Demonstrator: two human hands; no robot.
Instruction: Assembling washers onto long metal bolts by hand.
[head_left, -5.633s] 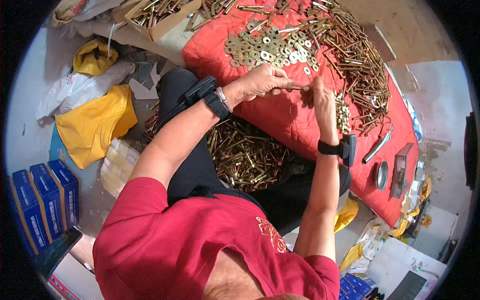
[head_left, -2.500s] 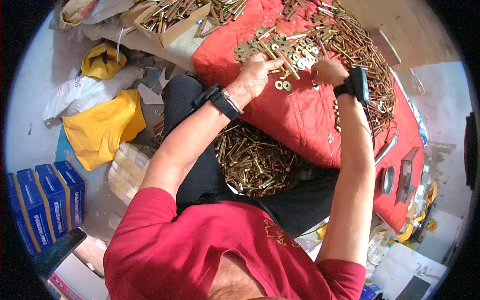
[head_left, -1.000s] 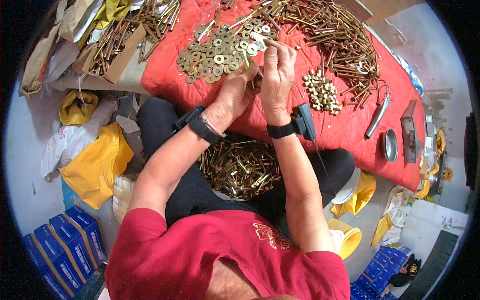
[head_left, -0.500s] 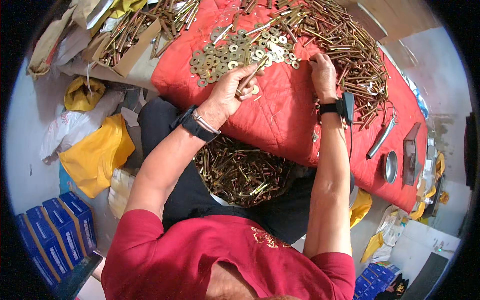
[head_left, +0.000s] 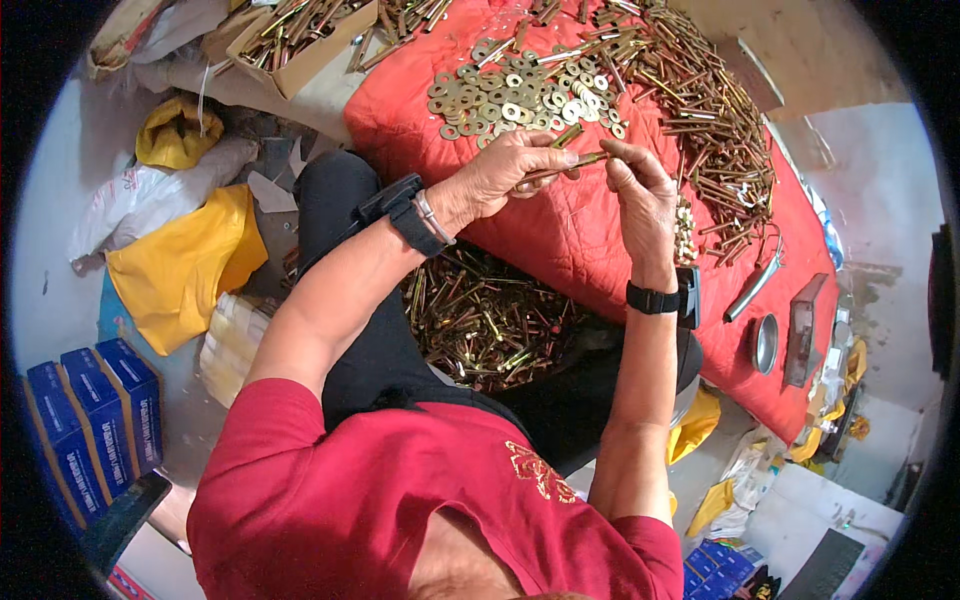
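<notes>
My left hand [head_left: 492, 178] is closed around a few slim brass-coloured metal tubes [head_left: 567, 137], held above the red quilted cover [head_left: 560, 230]. Thumb and fingertips of my right hand [head_left: 642, 195] are pinched together at the right-hand end of one tube; whatever small piece is between them is too small to make out. Just beyond my left hand lie many flat washers [head_left: 510, 97], spread in a loose patch. A large heap of similar tubes [head_left: 715, 150] covers the far right of the red cover. Small nut-like pieces [head_left: 685, 232] lie beside my right wrist.
Between my legs sits a container full of assembled-looking metal bolts [head_left: 490, 325]. A cardboard box of tubes [head_left: 300, 60] stands at far left. To the right lie a metal bowl [head_left: 764, 344], a grey-handled tool [head_left: 752, 288] and a metal tray [head_left: 803, 330]. Blue boxes [head_left: 95, 430] stand lower left.
My right hand has left the small pieces by the tube heap and come in to the left, meeting the tube end at my left hand. The whole view has shifted slightly.
</notes>
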